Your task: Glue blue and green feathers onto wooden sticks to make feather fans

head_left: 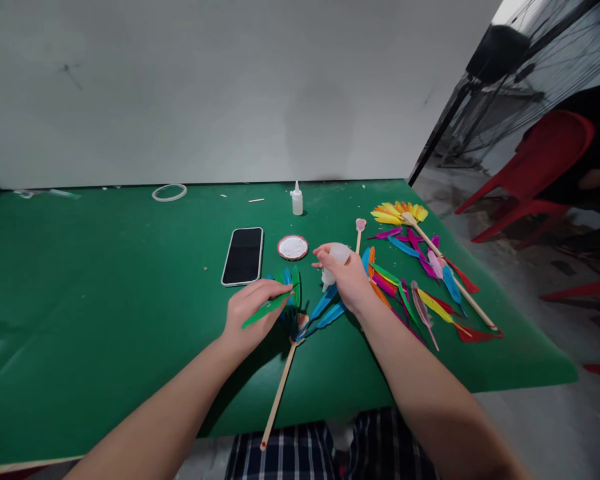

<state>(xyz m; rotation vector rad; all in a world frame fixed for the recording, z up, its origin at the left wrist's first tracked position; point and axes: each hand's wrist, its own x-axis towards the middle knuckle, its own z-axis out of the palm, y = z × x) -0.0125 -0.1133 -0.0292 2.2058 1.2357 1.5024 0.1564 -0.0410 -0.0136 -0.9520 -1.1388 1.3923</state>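
Note:
My left hand [254, 308] pinches a green feather [266, 311], whose quill end points to the right. In my right hand [349, 280] is a white squeeze bottle [338, 253], tilted with its nozzle down and left. Between and below the hands lies a wooden stick [279, 397] whose wide head [303, 325] carries blue and green feathers. Two blue feathers [329, 313] fan from it toward my right wrist. The stick's lower end reaches past the table's front edge. My right fingers partly hide the bottle.
A phone [243, 257], a round dish of white paste [293, 247] and a small upright bottle [297, 201] stand beyond my hands. Loose coloured feathers [420, 293], a second stick [361, 233] and a yellow feather fan [397, 213] lie right. A white ring [169, 193] sits near the wall.

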